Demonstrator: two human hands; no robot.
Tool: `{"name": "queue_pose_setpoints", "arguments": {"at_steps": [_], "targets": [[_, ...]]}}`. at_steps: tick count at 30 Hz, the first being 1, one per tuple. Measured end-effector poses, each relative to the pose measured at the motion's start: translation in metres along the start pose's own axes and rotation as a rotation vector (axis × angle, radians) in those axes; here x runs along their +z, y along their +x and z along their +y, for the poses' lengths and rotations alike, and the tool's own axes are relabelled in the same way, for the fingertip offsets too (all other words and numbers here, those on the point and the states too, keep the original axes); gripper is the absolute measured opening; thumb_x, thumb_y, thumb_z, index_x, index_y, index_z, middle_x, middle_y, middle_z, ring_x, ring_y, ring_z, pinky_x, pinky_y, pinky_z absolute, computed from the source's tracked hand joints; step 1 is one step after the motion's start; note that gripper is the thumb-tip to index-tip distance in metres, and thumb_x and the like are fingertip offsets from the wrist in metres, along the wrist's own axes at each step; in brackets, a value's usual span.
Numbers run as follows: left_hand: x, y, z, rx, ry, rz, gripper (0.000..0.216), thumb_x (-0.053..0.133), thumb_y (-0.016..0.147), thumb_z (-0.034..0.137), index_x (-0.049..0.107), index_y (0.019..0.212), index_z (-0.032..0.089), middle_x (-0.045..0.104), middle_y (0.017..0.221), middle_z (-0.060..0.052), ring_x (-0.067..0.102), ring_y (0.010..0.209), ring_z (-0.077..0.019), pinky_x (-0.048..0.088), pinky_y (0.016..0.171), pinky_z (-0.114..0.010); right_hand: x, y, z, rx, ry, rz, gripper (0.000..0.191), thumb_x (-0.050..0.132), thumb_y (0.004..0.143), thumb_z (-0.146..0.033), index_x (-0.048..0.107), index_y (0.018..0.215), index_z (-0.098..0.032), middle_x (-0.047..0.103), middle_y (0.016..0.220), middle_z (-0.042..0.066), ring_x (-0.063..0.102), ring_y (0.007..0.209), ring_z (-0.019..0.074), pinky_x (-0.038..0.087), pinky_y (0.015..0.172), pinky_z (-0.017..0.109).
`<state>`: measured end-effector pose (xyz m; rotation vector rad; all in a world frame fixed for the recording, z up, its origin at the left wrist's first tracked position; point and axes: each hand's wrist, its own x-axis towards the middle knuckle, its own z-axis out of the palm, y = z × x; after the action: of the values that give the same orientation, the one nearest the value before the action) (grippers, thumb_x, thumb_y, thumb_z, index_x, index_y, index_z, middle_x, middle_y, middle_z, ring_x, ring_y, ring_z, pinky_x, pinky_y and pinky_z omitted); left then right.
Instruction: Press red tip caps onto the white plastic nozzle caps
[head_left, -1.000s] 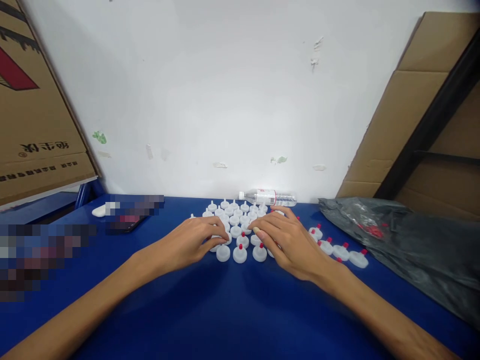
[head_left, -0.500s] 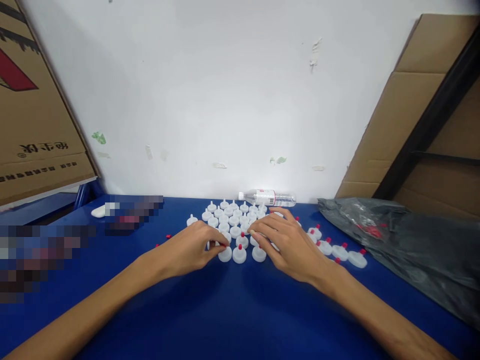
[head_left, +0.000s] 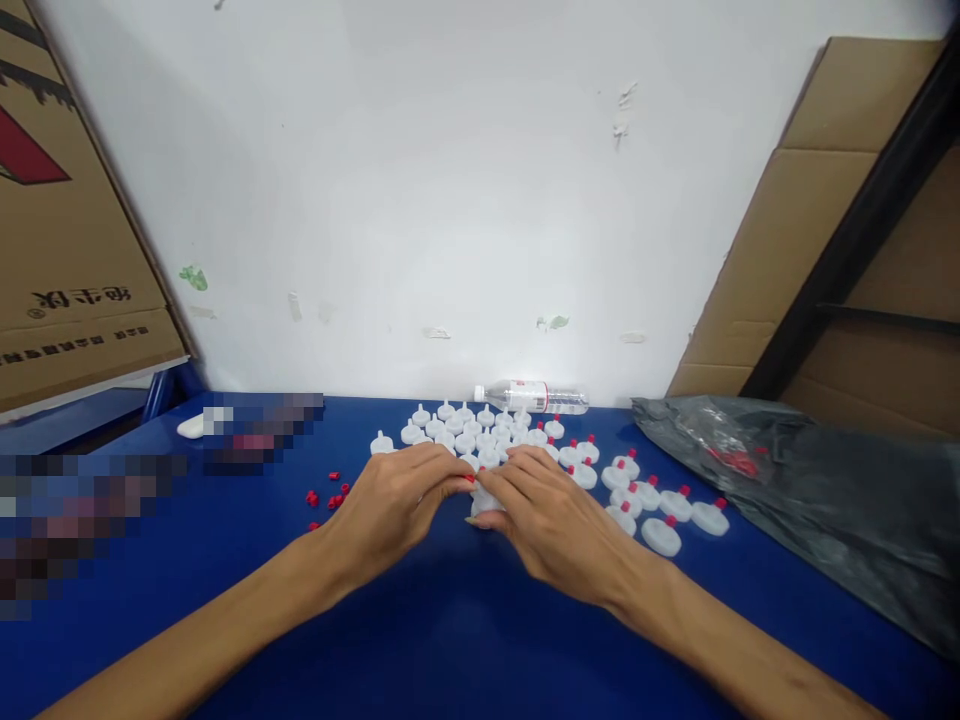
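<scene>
Close together near the middle of the blue table are my left hand [head_left: 409,495] and my right hand [head_left: 551,510]. The left thumb and fingertips are pinched around a small red tip cap [head_left: 471,478]. My right fingers curl over a white nozzle cap [head_left: 484,502], with the thumb at its near side; whether more than one is under them is hidden. Behind the hands stand several white nozzle caps [head_left: 420,417] with bare spouts. To the right lie several white nozzle caps with red tips [head_left: 661,536], some tilted. Loose red tip caps [head_left: 334,500] lie left of my left hand.
A clear water bottle [head_left: 544,396] lies on its side against the white wall. At the right, a grey plastic bag [head_left: 817,510] holds some red pieces. A white object [head_left: 192,427] lies at the left, near a cardboard box [head_left: 82,250].
Both hands have come closer together at the middle, the right one moving left and nearer. Front red-tipped caps are now covered by it. More red-tipped caps at the right are uncovered.
</scene>
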<state>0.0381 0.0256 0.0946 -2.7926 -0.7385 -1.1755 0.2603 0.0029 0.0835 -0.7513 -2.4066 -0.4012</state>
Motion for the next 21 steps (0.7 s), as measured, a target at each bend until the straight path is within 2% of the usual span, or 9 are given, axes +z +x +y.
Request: {"name": "queue_pose_setpoints", "arguments": {"at_steps": [3, 6, 8, 13, 16, 21], "targets": [[-0.003, -0.002, -0.003, 0.004, 0.089, -0.129, 0.024, 0.046, 0.106, 0.025, 0.068, 0.100, 0.017, 0.070, 0.083, -0.003, 0.064, 0.072, -0.0146, 0.043, 0.064, -0.026, 0.004, -0.001, -0.003, -0.024, -0.047, -0.038, 0.026, 0.041, 0.107, -0.026, 0.062, 0.110, -0.011, 0.069, 0.091, 0.011, 0.064, 0.090, 0.0264, 0.051, 0.098, 0.049], [-0.002, -0.004, -0.003, 0.003, 0.188, -0.237, 0.029, 0.040, 0.104, 0.018, 0.066, 0.091, 0.018, 0.065, 0.076, -0.003, 0.060, 0.066, -0.0150, 0.035, 0.056, -0.027, 0.005, -0.001, -0.003, -0.079, -0.111, -0.058, 0.022, 0.043, 0.105, -0.021, 0.062, 0.108, -0.011, 0.067, 0.088, 0.009, 0.064, 0.085, 0.0239, 0.046, 0.110, 0.050], [0.000, -0.005, -0.001, 0.000, 0.218, -0.265, 0.031, 0.038, 0.101, 0.014, 0.063, 0.083, 0.018, 0.062, 0.073, -0.002, 0.057, 0.064, -0.0148, 0.030, 0.054, -0.028, 0.005, -0.002, -0.004, -0.121, -0.150, -0.060, 0.020, 0.045, 0.104, -0.020, 0.063, 0.106, -0.010, 0.066, 0.086, 0.008, 0.063, 0.083, 0.0232, 0.043, 0.115, 0.048], [0.001, -0.004, 0.005, -0.010, 0.151, -0.261, 0.032, 0.038, 0.100, 0.014, 0.059, 0.076, 0.018, 0.061, 0.069, -0.002, 0.055, 0.060, -0.0140, 0.029, 0.054, -0.029, 0.006, -0.005, -0.006, -0.178, -0.143, 0.003, 0.016, 0.050, 0.100, -0.016, 0.063, 0.105, -0.007, 0.065, 0.085, 0.009, 0.062, 0.082, 0.0229, 0.045, 0.114, 0.047], [0.000, -0.004, 0.006, -0.042, 0.169, -0.270, 0.031, 0.040, 0.097, 0.014, 0.059, 0.073, 0.018, 0.063, 0.068, -0.003, 0.055, 0.058, -0.0147, 0.028, 0.053, -0.030, 0.008, -0.004, -0.010, -0.133, -0.132, 0.031, 0.016, 0.050, 0.100, -0.015, 0.064, 0.105, -0.007, 0.066, 0.085, 0.009, 0.062, 0.079, 0.0225, 0.047, 0.111, 0.048], [-0.013, 0.004, 0.006, -0.170, 0.003, -0.333, 0.028, 0.048, 0.101, 0.029, 0.068, 0.083, 0.020, 0.070, 0.077, -0.002, 0.060, 0.069, -0.0152, 0.039, 0.063, -0.028, 0.008, -0.001, -0.017, -0.031, -0.026, 0.063, 0.017, 0.050, 0.104, -0.024, 0.063, 0.107, -0.014, 0.071, 0.088, 0.006, 0.063, 0.080, 0.0209, 0.046, 0.108, 0.046]]}}
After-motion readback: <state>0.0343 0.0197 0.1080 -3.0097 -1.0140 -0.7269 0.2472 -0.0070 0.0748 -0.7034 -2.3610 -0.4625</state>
